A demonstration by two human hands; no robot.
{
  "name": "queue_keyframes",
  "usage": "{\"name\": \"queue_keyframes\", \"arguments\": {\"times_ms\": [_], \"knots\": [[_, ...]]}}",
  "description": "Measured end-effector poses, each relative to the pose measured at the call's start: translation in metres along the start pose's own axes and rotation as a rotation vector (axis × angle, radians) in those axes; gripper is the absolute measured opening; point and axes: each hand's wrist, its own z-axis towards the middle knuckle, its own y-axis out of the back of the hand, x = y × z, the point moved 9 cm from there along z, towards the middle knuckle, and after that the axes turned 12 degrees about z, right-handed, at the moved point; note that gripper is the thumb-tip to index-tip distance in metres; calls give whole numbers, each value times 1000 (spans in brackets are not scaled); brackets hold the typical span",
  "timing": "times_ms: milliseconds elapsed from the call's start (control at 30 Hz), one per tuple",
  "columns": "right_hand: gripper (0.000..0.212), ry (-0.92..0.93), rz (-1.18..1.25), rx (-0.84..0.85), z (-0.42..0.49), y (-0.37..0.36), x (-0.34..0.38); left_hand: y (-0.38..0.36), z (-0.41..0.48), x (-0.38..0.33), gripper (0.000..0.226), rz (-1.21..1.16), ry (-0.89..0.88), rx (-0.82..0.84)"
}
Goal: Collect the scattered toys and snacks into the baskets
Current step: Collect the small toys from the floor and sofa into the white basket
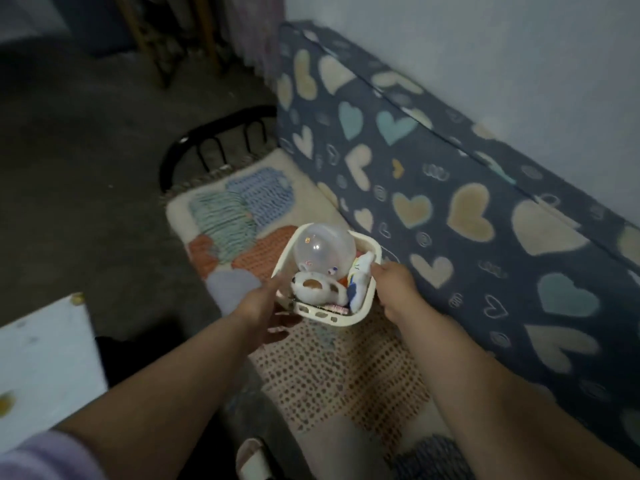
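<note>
A cream plastic basket (pixel 367 308) is held between both my hands over the patterned bed cover. Inside it lie a clear ball (pixel 323 249), a white and brown plush toy (pixel 317 289) and a white and blue plush toy (pixel 360 275). My left hand (pixel 263 311) grips the basket's left side, fingers underneath. My right hand (pixel 394 287) grips the right rim.
A long cushion with a heart pattern (pixel 450 202) leans against the wall on the right. The black metal bed end (pixel 214 140) is beyond the basket. A white surface (pixel 41 362) is at the lower left, dark floor (pixel 86 168) to the left, and a slipper (pixel 251 462) below.
</note>
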Motion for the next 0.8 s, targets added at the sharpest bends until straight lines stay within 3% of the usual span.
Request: {"name": "queue_keyframes", "arguments": {"times_ms": [67,200,233,367,500,700,800], "knots": [[35,5,39,8,-29,-37,32,39,-16,-7,46,-1,-4,30],[29,10,43,42,-60,-88,60,102,-46,-27,21,207,-74,-6],[31,16,34,78,-75,-125,77,150,-61,-34,21,199,-120,-97],[19,76,-24,178,-97,-171,99,230,-82,-60,11,226,-305,-439],[20,118,-112,312,-116,-245,117,290,-101,-54,21,157,-373,-491],[24,134,-209,461,-147,-328,132,369,-125,-11,31,314,-295,-772],[20,93,-236,535,-152,-370,123,391,-121,28,38,153,-133,-723]]}}
